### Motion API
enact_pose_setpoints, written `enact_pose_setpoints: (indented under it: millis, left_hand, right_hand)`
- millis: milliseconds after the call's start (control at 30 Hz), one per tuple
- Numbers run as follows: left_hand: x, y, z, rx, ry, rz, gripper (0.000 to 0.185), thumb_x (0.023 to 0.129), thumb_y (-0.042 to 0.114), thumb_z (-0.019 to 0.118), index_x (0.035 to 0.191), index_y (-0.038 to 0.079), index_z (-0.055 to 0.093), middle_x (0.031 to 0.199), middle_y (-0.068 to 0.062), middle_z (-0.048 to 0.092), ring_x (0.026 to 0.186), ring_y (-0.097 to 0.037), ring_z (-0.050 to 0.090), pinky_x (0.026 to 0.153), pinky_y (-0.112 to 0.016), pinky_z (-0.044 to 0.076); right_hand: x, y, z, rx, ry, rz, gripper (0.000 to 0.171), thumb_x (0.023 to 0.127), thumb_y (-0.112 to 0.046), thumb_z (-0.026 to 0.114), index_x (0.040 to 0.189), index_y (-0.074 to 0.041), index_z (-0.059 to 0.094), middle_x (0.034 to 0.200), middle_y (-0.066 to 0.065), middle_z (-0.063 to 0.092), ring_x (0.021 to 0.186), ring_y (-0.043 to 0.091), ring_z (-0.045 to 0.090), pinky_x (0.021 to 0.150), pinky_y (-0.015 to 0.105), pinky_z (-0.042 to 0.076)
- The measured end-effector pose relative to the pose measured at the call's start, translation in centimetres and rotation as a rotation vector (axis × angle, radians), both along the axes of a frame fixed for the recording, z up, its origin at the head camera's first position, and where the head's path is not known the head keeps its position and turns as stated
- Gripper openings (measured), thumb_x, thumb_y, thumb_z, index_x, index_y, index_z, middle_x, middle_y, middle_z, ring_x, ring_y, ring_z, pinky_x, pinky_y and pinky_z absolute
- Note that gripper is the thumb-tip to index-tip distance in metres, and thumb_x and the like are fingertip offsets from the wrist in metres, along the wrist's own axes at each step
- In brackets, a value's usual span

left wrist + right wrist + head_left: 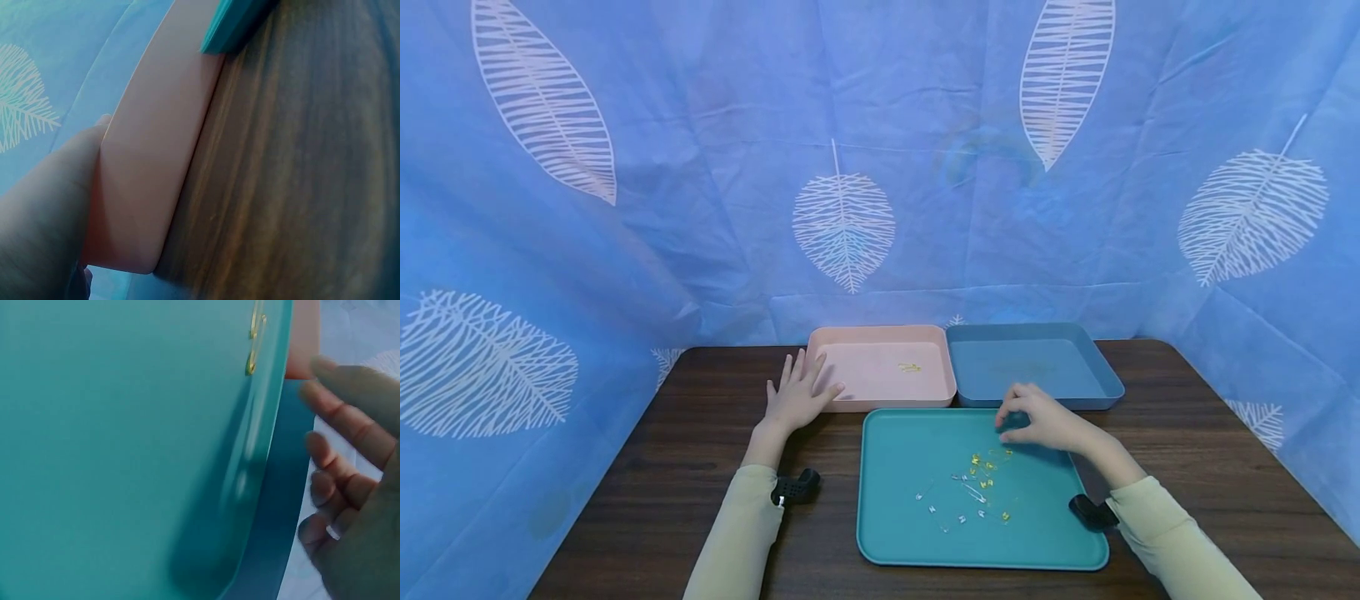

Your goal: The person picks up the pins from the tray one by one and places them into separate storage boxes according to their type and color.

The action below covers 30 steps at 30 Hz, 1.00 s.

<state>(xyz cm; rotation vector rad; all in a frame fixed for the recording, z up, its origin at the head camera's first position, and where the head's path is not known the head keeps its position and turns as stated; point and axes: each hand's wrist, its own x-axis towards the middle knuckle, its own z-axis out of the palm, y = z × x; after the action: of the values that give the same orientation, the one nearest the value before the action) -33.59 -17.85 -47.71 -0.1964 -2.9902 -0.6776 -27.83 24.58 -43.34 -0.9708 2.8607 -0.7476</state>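
My left hand (795, 400) rests on the left edge of the pink tray (880, 332), fingers spread and nothing held. In the left wrist view that hand (47, 206) lies against the pink tray's wall (150, 131). Above the far right part of the teal tray (917, 533) hovers my right hand (1045, 421), its fingers bent and apart from the thumb. The right wrist view finds nothing between the fingers of this hand (356, 450). Gold safety pins (976, 460) and silver safety pins (974, 493) lie scattered on the teal tray.
A few gold safety pins (910, 367) lie in the pink tray. Beside it stands a blue tray (1037, 332). All the trays are on a dark wooden table (700, 433), with a blue leaf-patterned cloth (737, 167) hanging behind.
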Motion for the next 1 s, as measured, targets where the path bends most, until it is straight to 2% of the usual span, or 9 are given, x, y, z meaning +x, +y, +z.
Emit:
enact_pose_setpoints:
  millis: [367,1000]
  left_hand:
    - [0.28,-0.12,0.17,0.026,-0.012,-0.009,0.082,0.09,0.07,0.045,0.157,0.032,0.017,0.166,-0.011,0.004,0.153,-0.036,-0.005,0.11,-0.077,0.004]
    - [0.27,-0.01,0.35,0.038,-0.018,-0.012,0.082,0.09,0.069,0.046,0.157,0.031,0.017,0.166,-0.011,0.004,0.153,-0.036,-0.005,0.111,-0.076,0.004]
  right_hand:
    - [0.26,0.54,-0.28,0.061,-0.119,0.029,0.011,0.08,-0.021,0.08,0.084,-0.022,0.07,0.1,-0.002,0.055,0.093,0.018,0.044,0.078,0.035,0.041]
    - [0.34,-0.26,-0.43,0.113,-0.126,0.046,0.019,0.081,-0.009,0.074,0.071,-0.022,0.065,0.09,-0.005,0.052,0.083,0.012,0.039,0.074,0.029,0.034]
